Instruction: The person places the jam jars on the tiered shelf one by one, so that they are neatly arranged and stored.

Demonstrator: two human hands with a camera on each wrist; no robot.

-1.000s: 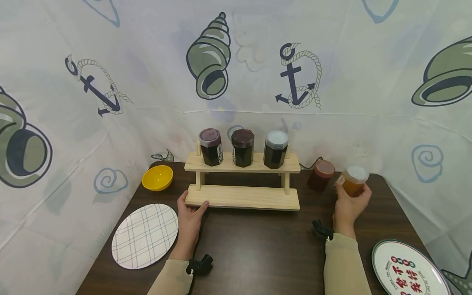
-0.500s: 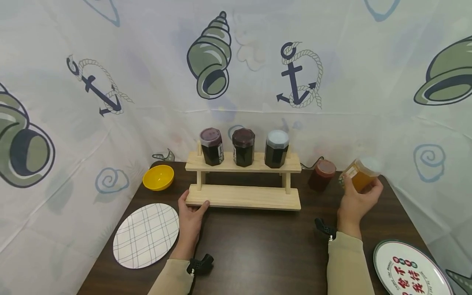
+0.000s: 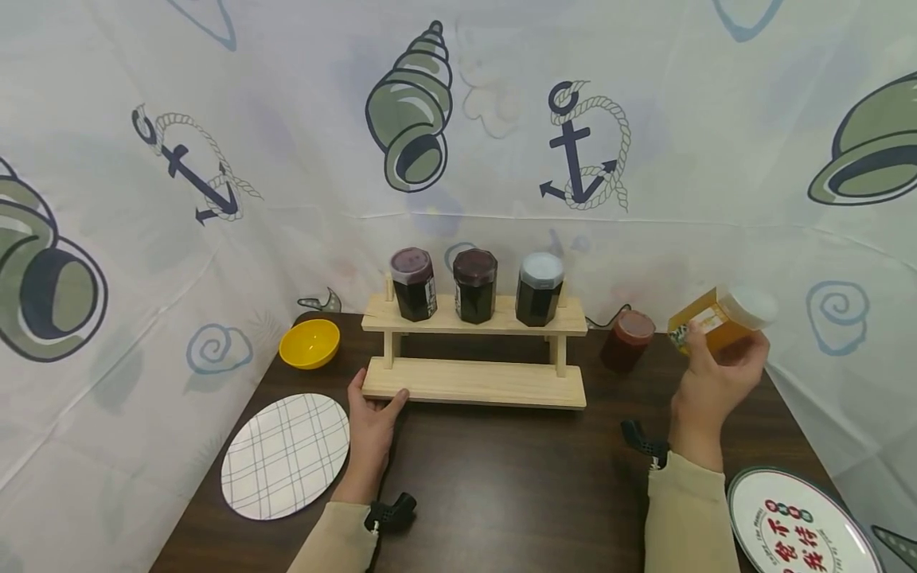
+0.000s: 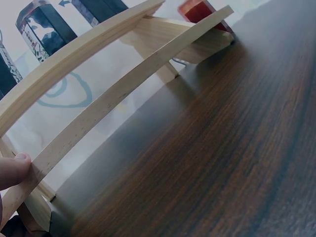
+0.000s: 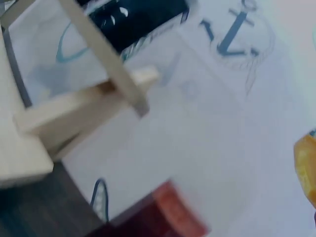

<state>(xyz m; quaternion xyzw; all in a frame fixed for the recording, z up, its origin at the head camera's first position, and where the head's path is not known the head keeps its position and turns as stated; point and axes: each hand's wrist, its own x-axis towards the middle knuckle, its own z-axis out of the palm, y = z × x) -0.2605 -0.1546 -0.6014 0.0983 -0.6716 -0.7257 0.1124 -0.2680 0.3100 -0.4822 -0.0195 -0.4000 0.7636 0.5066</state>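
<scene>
My right hand (image 3: 719, 390) grips a jar of amber contents with a white lid (image 3: 719, 318), tilted so the lid points right, at the back right of the table. An edge of the amber jar (image 5: 307, 168) shows at the right of the right wrist view. My left hand (image 3: 372, 430) holds the left front end of a two-tier wooden rack (image 3: 473, 382), thumb on the lower shelf's front edge. On the upper shelf stand three dark jars: one with a purplish lid (image 3: 413, 286), one with a dark lid (image 3: 475, 288), one with a white lid (image 3: 540, 290).
A red jar (image 3: 627, 342) stands right of the rack. A yellow bowl (image 3: 310, 344) and a checked oval plate (image 3: 286, 458) lie to the left. At the front right is a white plate with red lettering (image 3: 795, 525). A patterned curtain (image 3: 473, 159) hangs behind the table (image 3: 501, 493).
My right hand has lifted the amber jar off the table, moved it right and tipped it over sideways. The left hand stays on the rack.
</scene>
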